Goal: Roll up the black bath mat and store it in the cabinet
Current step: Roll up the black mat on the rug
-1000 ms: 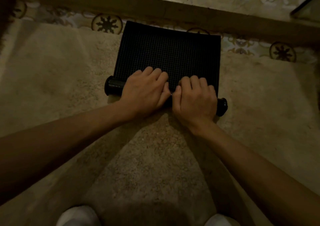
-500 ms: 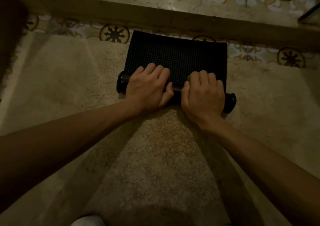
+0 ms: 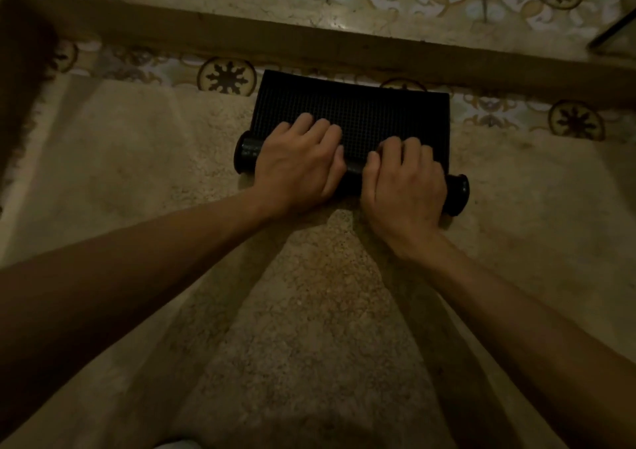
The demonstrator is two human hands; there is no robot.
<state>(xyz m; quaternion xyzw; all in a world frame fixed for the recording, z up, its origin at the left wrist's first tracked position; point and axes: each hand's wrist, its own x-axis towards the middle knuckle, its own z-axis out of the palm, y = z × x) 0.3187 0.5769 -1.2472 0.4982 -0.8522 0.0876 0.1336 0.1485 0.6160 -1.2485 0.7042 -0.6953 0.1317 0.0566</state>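
Observation:
The black bath mat (image 3: pixel 354 104) lies on a beige rug, its near part wound into a tight roll whose ends stick out at left and right. A short flat strip with a grid texture still stretches away from the roll toward the step. My left hand (image 3: pixel 297 166) presses palm-down on the left half of the roll, fingers curled over its top. On the right half, my right hand (image 3: pixel 402 187) grips the roll the same way. The middle of the roll is hidden under both hands. No cabinet is in view.
The beige shaggy rug (image 3: pixel 137 173) covers most of the floor around me. Patterned tiles (image 3: pixel 227 76) run along its far edge, below a brown raised step (image 3: pixel 309 42). More patterned tile lies beyond the step. A dark metal edge (image 3: pixel 612 25) shows at top right.
Both hands have pushed the roll away from me, so the roll is thicker and the flat strip of mat is shorter. The view has tilted forward slightly.

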